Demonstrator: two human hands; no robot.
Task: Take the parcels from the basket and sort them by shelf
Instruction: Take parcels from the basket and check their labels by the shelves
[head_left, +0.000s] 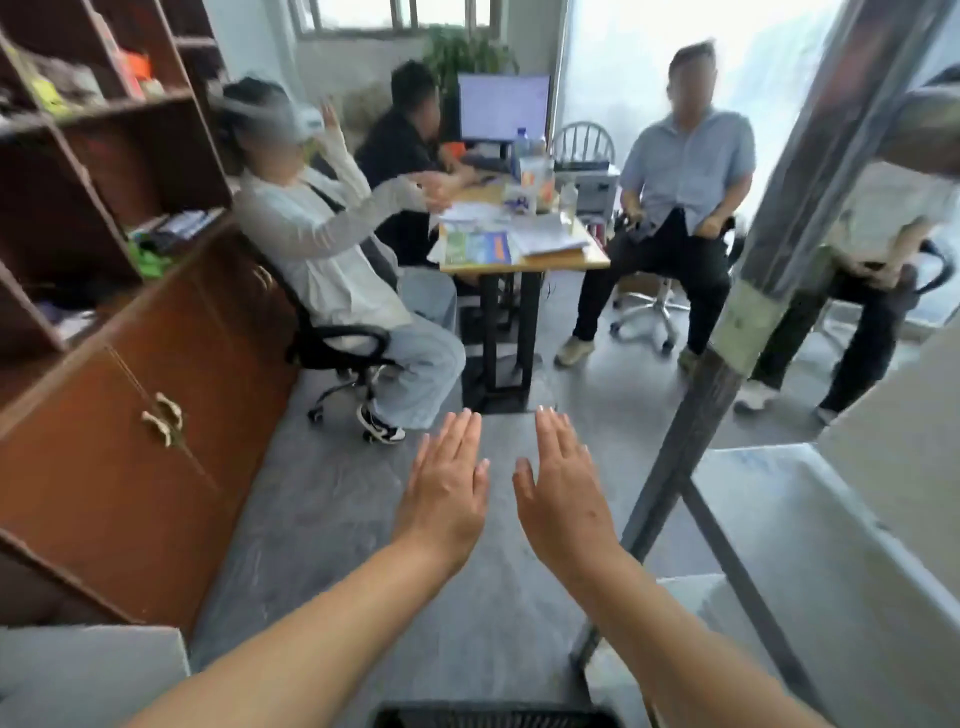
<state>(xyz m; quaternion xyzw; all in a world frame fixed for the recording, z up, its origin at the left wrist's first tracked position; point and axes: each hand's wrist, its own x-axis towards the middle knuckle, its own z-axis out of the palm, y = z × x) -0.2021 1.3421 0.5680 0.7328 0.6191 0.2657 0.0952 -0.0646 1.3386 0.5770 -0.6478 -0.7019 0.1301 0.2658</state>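
The grip is standing apart on both sides: the left hand (447, 488) and, just beside it, the right hand (563, 493) are hovering flat, palms down, fingers straight and holding nothing, with both bare forearms reaching forward over the grey floor (322, 519). Sorting is seemingly not yet starting, since no parcel is showing anywhere and only the rim of the dark mesh basket (493, 717) is peeking in at the bottom edge, below the forearms. The next move is likely calling for the hands to drop back to that basket for a parcel, then turn right to the grey metal shelf rack (691, 431).
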